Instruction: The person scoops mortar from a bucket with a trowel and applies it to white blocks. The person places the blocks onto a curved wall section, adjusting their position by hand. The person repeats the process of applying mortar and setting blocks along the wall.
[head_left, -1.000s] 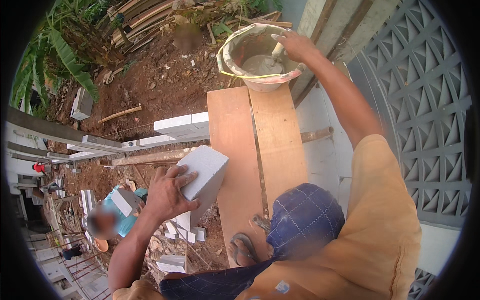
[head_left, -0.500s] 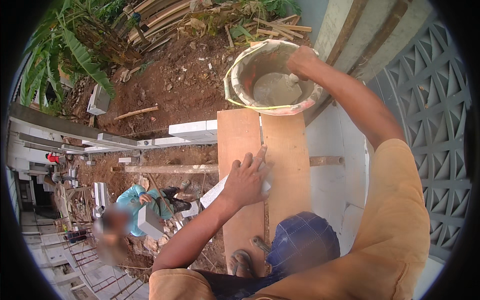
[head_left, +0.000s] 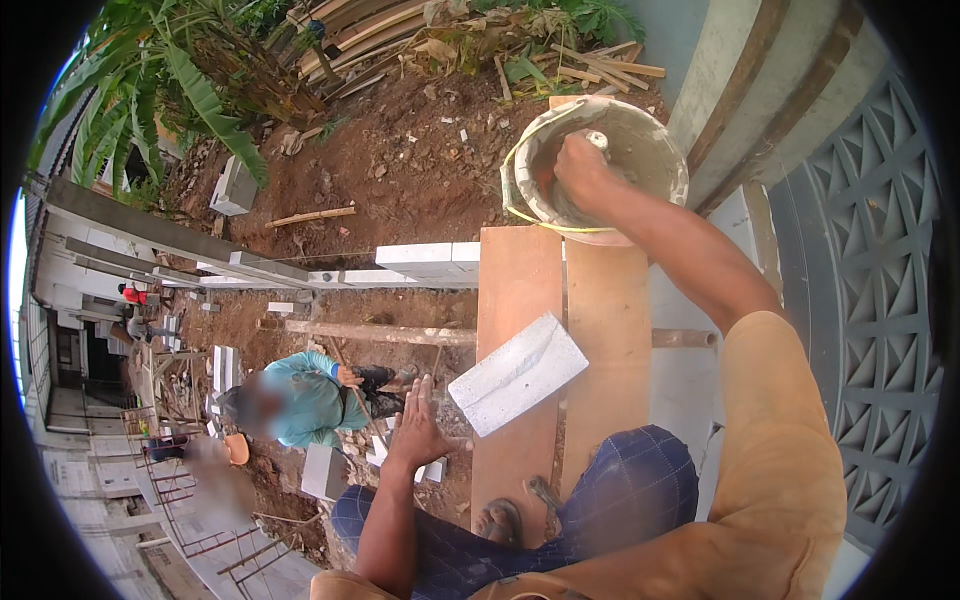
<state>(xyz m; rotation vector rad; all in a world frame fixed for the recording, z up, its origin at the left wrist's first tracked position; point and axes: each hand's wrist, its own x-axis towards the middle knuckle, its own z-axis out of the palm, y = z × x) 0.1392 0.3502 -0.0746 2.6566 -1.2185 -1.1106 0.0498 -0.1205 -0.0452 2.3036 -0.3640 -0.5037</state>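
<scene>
- Right hand down inside grey bucket, fist clenched round a pale tool handle; business end of tool buried under the hand, kind not readable.
- Bucket wall smeared with grey mortar, yellowish band round the rim, sitting at the far end of the wooden planks, just past their edge.
- Left hand released, fingers spread, palm down, gripping nothing; hovering off the planks' left edge, over the drop.
- White block just right of left hand, lying flat and skewed across the left plank, shallow groove along its upper face. Nearest fingertips close to its lower corner; contact not resolvable.
- Block well short of the bucket, between left hand and right forearm.
- Two planks side by side, running from the bucket back toward the body; sandalled foot on the near end of the left plank, checked blue trouser leg beside it.
- Orange sleeve on right arm, reaching across the right plank.
- Below left hand, lower level: another person in teal shirt, crouched on red earth, loose white blocks nearby.
- Beyond left hand: row of white blocks laid as a wall course, horizontal timber pole just in front.
- Right of the bucket: grey patterned screen wall and a concrete column.
- Far past the bucket: timber offcuts, banana leaves.
</scene>
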